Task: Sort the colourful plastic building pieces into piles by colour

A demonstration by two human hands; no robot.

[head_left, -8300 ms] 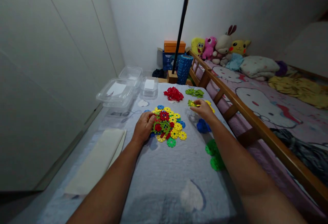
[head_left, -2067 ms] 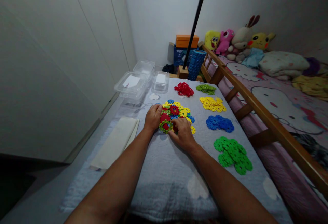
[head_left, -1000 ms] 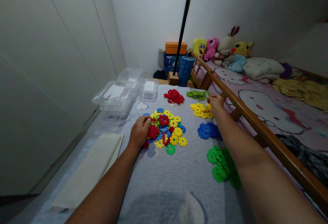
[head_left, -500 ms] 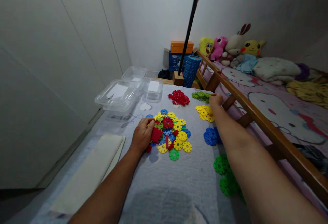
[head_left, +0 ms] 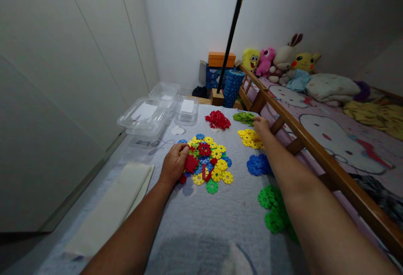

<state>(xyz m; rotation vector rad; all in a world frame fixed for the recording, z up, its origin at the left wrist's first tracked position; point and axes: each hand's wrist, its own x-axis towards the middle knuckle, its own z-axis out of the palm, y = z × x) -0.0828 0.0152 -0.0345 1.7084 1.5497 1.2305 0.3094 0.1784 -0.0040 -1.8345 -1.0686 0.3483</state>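
Observation:
A mixed pile of red, yellow, blue and green plastic snowflake discs (head_left: 209, 161) lies in the middle of a grey quilted cloth (head_left: 201, 224). My left hand (head_left: 174, 165) rests on the pile's left edge, fingers curled against a red disc. My right hand (head_left: 260, 124) is stretched far forward, fingers closed, at the right edge of the light-green pile (head_left: 243, 118) and just above the yellow pile (head_left: 250, 138). What it holds is hidden. Sorted piles of red (head_left: 217, 120), blue (head_left: 257, 164) and dark-green discs (head_left: 273, 210) lie around.
Clear plastic boxes (head_left: 147, 114) stand at the back left beside white cupboard doors. A folded cream cloth (head_left: 113, 208) lies at the left. A wooden bed rail (head_left: 311, 147) runs along the right, with plush toys (head_left: 277, 58) beyond. A black pole (head_left: 231, 35) rises behind the cloth.
My right hand left the mixed pile, reached out to the far right, and has now shifted from the yellow pile to the light-green pile. My left hand stayed on the mixed pile.

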